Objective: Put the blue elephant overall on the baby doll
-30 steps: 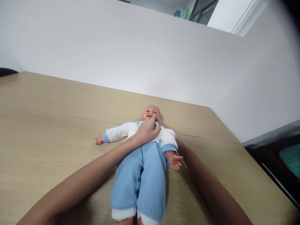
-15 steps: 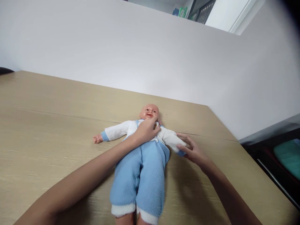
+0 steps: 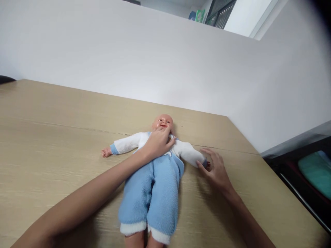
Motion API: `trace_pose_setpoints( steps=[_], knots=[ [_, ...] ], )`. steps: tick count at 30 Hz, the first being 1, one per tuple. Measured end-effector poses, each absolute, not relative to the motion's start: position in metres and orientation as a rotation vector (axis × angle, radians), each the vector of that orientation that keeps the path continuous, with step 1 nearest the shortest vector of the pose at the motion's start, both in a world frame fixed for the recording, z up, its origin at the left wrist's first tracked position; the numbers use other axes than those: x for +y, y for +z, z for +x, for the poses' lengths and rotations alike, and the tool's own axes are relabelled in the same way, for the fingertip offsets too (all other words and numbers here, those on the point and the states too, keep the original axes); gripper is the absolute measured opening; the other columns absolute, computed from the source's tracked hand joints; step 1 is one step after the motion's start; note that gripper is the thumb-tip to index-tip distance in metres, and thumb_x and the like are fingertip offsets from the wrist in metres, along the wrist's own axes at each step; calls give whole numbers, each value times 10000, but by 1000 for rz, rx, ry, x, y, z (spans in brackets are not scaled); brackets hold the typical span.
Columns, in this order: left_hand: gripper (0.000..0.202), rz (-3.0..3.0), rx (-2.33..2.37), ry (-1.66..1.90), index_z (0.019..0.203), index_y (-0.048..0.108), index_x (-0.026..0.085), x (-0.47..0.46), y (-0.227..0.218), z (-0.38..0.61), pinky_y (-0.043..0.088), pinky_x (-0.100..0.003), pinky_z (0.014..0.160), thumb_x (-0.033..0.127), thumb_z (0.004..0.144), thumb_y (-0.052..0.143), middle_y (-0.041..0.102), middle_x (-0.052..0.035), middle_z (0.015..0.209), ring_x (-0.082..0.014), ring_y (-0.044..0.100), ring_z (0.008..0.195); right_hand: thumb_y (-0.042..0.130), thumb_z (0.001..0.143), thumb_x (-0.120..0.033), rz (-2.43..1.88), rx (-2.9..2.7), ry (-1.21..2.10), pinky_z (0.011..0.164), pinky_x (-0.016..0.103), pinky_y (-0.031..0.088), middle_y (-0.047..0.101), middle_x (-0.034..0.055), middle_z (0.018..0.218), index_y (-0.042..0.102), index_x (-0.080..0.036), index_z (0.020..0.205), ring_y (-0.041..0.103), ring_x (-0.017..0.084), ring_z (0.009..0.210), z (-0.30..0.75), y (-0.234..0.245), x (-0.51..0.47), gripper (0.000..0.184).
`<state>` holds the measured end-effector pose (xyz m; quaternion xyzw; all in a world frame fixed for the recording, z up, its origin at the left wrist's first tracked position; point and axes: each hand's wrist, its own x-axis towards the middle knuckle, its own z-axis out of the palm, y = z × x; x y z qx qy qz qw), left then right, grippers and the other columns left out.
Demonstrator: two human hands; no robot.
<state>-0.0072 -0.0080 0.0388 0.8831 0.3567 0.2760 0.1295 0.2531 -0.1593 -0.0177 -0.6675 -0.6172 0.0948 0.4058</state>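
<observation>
A baby doll (image 3: 152,186) in a white top and fuzzy blue trousers lies on its back on the table, arms spread to both sides. My left hand (image 3: 157,143) is pressed on its upper chest and collar, just below the chin. Its fingers and thumb hold the doll there, covering part of the neck and front. Beside the doll's arm at the right, my right hand (image 3: 216,168) is open, fingers apart. Its thumb is by the blue cuff (image 3: 205,162), and the doll's small hand (image 3: 208,165) shows between thumb and fingers.
The wooden table (image 3: 64,151) has a thin seam across it and meets a pale wall (image 3: 129,55) behind. Past its right edge is a dark object with a teal cloth (image 3: 315,172). A dark rounded shape (image 3: 6,79) shows at the far left.
My right hand has loosened from the doll's sleeve and spread its fingers, so the cuff and the doll's hand now show. My left hand stays on the chest, its fingers slightly shifted.
</observation>
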Motion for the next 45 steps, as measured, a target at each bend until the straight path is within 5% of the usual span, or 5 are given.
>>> trace_pose_setpoints(
  steps=[9,16,20,29,45],
  knots=[
    [272,2213,1015,1097,1255,547,202,-46,17,-97,409,-438,1088,394,1071,491,634,-104,1267,-278,552,1209,629,1009,-402,-1362,-1572,816,1022,418,535,692,81,1265,605,-284,1297,674,286,1147,176,-12,-166,313],
    [304,1963,979,813,1136,551,209,-55,-8,-149,460,-371,949,492,1075,458,622,-48,1094,-241,582,1016,632,954,-599,-1424,-1462,980,983,424,500,716,45,900,692,-250,800,630,269,928,177,-17,-135,386],
    [309,1938,949,784,1085,556,216,-55,-4,-154,458,-352,940,511,1060,468,605,-37,1060,-242,567,1004,793,805,-612,-1326,-1176,1142,1170,472,413,761,72,1017,716,-257,814,638,336,1150,175,-27,-126,364],
    [344,1805,910,811,1016,543,232,-57,-7,-146,453,-343,962,503,1098,347,544,-18,993,-219,526,963,687,843,-496,-1167,-1003,1171,916,464,568,730,65,864,645,-264,900,692,317,910,160,-28,-127,243],
    [341,1800,808,694,913,603,226,-52,4,-151,463,-364,918,528,1019,485,579,-33,942,-249,548,944,665,836,-442,-1133,-918,1097,1008,447,533,750,48,1068,659,-271,928,681,306,1061,158,-28,-124,194]
  ],
)
